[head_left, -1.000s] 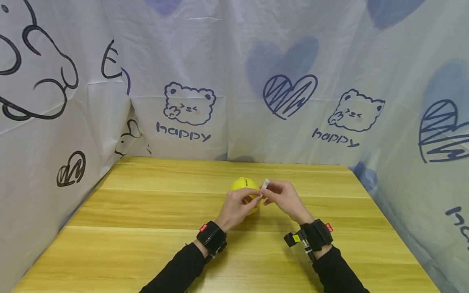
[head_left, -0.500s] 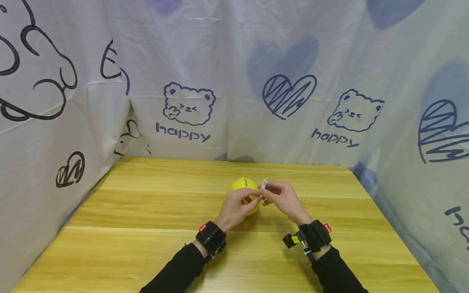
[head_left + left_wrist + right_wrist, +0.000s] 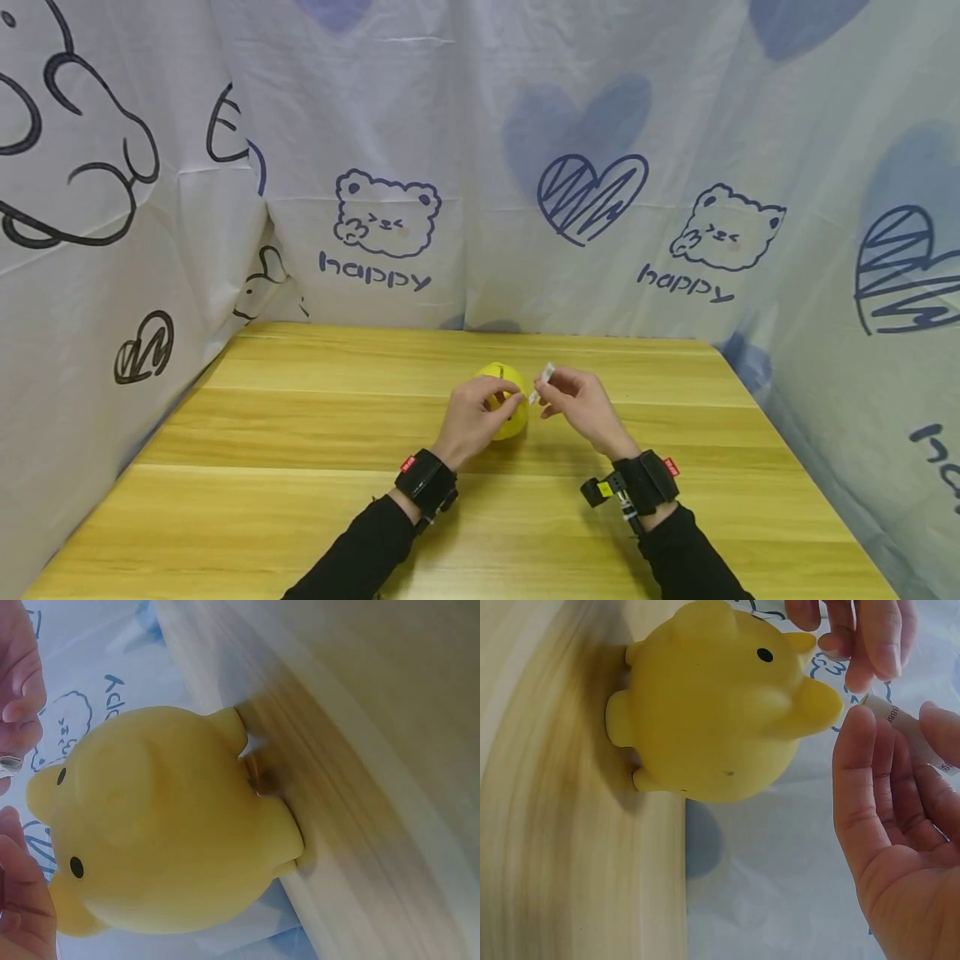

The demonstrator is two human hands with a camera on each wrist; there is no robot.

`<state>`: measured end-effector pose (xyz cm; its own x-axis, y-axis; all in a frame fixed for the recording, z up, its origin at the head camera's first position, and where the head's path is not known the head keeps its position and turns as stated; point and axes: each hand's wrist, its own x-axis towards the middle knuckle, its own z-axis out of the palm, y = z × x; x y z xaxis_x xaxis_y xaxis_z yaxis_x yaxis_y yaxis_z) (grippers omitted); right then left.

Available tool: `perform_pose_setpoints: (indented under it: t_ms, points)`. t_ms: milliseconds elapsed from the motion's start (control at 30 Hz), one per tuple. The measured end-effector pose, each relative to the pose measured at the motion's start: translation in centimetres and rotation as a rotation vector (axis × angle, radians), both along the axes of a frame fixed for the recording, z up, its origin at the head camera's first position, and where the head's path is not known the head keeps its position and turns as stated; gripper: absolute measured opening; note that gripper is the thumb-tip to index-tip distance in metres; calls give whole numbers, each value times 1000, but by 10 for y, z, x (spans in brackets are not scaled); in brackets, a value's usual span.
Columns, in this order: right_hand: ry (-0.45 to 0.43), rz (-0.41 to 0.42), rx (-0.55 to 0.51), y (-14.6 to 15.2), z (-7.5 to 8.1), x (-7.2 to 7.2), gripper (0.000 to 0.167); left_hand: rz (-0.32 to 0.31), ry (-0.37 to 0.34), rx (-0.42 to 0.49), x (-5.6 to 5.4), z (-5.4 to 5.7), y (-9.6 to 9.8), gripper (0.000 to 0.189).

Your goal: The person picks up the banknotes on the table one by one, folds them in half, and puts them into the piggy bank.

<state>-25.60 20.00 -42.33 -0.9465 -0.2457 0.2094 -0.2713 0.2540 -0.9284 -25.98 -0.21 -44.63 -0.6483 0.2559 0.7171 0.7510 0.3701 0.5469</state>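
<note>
A yellow piggy bank (image 3: 513,428) with a dark slot on its top stands upright on the table. The right wrist view shows its body (image 3: 712,705), ears and short feet. My right hand (image 3: 581,406) pinches a small folded strip of white paper (image 3: 548,372) between thumb and fingers, to the right of the bank. Printed digits show on the strip (image 3: 909,733) in the right wrist view. Close by, my left hand (image 3: 472,410) has its thumb and forefinger bent towards each other in front of the bank, apart from the paper. Nothing is seen between those fingertips.
The wooden table (image 3: 300,425) reaches to a white cloth (image 3: 480,275) printed with hearts and bears, which hangs at the back and both sides. Black bands with small cameras (image 3: 592,492) sit on both wrists.
My left hand has let go of the paper's lower end and drawn back slightly left. The right hand keeps the strip, now tilted a bit more. The piggy bank has not clearly moved.
</note>
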Motion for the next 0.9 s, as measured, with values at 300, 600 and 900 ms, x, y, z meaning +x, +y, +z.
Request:
perform_pose_setpoints:
  t_ms: [300,600,900]
  points:
    - [-15,-18,6,-1,2,1,24,54,60,70,-5,3,-7,5]
    - [-30,-32,7,1,0,-1,25,122,-45,1,-16,4,-18,37]
    - [-25,-37,11,1,-3,-2,25,133,-322,-118,-21,-3,-21,75]
